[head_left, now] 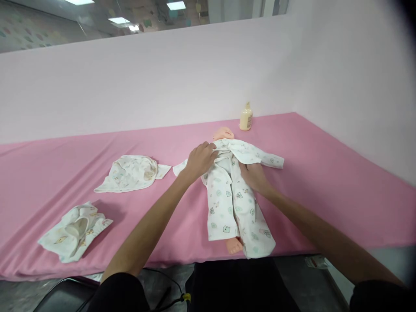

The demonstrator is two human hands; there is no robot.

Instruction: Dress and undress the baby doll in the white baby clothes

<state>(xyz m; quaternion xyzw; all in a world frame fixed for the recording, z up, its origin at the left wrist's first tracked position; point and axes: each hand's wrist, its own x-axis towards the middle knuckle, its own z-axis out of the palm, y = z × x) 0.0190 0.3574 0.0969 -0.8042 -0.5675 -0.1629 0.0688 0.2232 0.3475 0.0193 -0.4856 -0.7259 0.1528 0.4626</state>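
Note:
A baby doll (224, 133) lies on its back on the pink-covered table, dressed in a white printed baby romper (221, 199). The romper's front edges part at the chest, and one bare foot (234, 245) sticks out at the lower end. My left hand (202, 159) is at the collar on the left side, its fingers curled onto the cloth. Below the right sleeve, my right hand (255, 177) grips the romper's right front, with the fingertips partly hidden by the fabric. Both sleeves spread out sideways.
A pump bottle (246, 118) stands near the wall behind the doll. To the left lie two crumpled white printed garments, one farther back (130, 175) and one near the front edge (76, 232). A black chair (65, 294) is at the lower left.

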